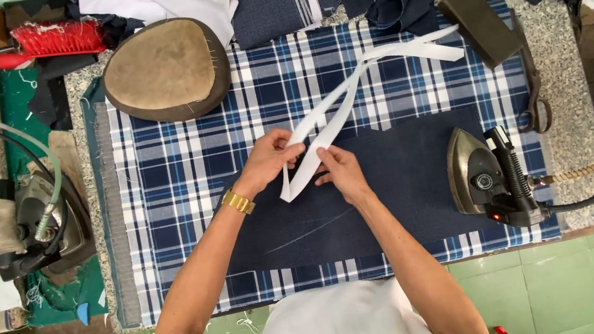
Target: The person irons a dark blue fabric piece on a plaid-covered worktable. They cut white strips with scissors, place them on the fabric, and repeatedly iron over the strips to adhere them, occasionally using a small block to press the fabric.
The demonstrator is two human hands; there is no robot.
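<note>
Over a dark navy cloth panel (400, 179) spread on the blue-and-white plaid table cover (188, 163), the left hand (267, 161) and right hand (341, 172) both pinch long white fabric strips (348, 97), with a grey metal iron (483, 174) resting nearby at right.

Both arms reaching fwd, elbows bent, hands meeting at centre: left hand (265, 161) pinching w/ fingers curled, right hand (342, 173) gripping, thumb up.
</note>
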